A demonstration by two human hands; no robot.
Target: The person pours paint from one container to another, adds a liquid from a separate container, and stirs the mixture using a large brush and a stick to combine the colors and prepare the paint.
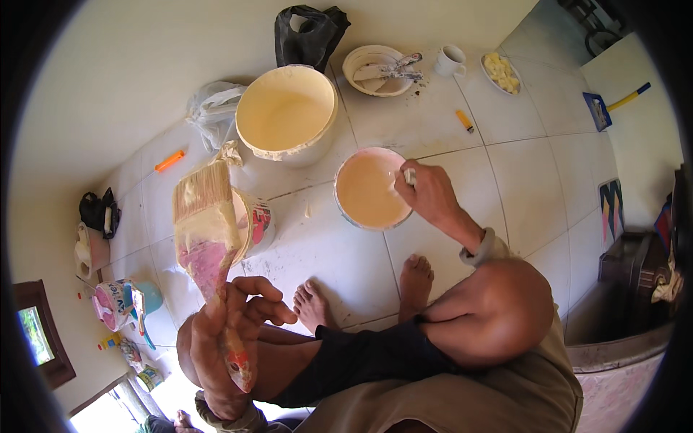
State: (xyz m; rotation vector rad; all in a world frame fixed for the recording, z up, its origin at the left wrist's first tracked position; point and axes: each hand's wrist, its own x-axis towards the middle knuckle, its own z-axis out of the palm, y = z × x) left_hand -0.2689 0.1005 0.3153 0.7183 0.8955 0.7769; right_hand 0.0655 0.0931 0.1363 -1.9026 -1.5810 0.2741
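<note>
My left hand is wrapped round the handle of a wide paintbrush. The brush is held up with its bristles pointing away from me, caked in cream paint, its lower part stained pink. Behind it, partly hidden, stands a printed paint tub. My right hand is closed at the right rim of a small bucket of peach-cream paint. A pale stick-like handle pokes out of that fist; its other end is hard to make out.
Beyond stands a large cream-coated bucket, with a bowl of paint-smeared scrapers, a white mug and a plate of yellow chunks. An orange lighter lies on the tiles. My bare feet are close to the small bucket.
</note>
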